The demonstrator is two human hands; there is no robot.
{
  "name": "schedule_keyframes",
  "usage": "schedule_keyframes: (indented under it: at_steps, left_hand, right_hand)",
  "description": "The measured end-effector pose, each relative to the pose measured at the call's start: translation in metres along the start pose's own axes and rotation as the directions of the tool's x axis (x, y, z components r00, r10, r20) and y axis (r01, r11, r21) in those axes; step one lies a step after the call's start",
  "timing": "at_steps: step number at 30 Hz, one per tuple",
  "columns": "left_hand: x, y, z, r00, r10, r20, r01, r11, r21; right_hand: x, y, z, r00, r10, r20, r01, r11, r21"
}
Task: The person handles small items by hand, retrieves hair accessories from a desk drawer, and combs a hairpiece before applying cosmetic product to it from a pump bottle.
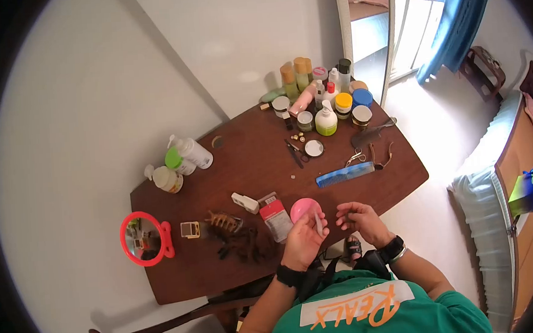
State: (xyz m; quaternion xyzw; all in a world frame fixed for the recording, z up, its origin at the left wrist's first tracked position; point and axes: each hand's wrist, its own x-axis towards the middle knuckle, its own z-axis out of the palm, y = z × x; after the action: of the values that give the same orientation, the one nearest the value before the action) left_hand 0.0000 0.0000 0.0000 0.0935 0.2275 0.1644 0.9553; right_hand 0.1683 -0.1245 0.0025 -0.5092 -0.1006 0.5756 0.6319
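My left hand (305,242) is closed on a slim whitish stick-like thing (318,224), held between thumb and fingers; its exact kind is too small to tell. Just behind those fingers lies a round pink dish (304,205), partly covered by the hand. My right hand (367,222) hovers at the table's front edge, fingers curled towards the thumb; whatever is between them is too small to make out. Left of the pink dish are a red and clear packet (276,218) and a small white box-like item (245,202).
On the brown table (242,162) lie a blue comb (345,174), scissors (303,152), brown hair clips (224,221) and dark hair ties (249,247). A red-framed mirror (143,239) stands left. Pump bottles (193,152) and jars (361,117) line the back. A wooden chair (166,330) is at the front.
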Motion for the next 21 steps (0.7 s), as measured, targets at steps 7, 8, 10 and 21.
schedule_keyframes:
  at_steps: [7,8,10,21]
  left_hand:
    - [-0.019,0.003,0.019,0.981,0.178,0.073,-0.192,0.938,0.289]
    - [-0.020,0.003,0.020,0.982,0.181,0.055,-0.189,0.933,0.307]
    - [-0.018,0.008,0.014,0.986,0.166,0.023,-0.164,0.929,0.332]
    - [-0.015,-0.011,0.014,0.980,0.195,0.028,-0.196,0.949,0.247]
  right_hand:
    - [0.002,-0.010,0.017,0.998,-0.042,0.044,0.046,0.995,-0.084]
    - [0.002,-0.010,0.018,0.997,-0.046,0.054,0.051,0.995,-0.081]
    - [0.002,-0.011,0.022,0.998,-0.052,0.044,0.056,0.994,-0.093]
    - [-0.012,-0.024,0.042,0.873,-0.485,0.052,0.427,0.708,-0.563]
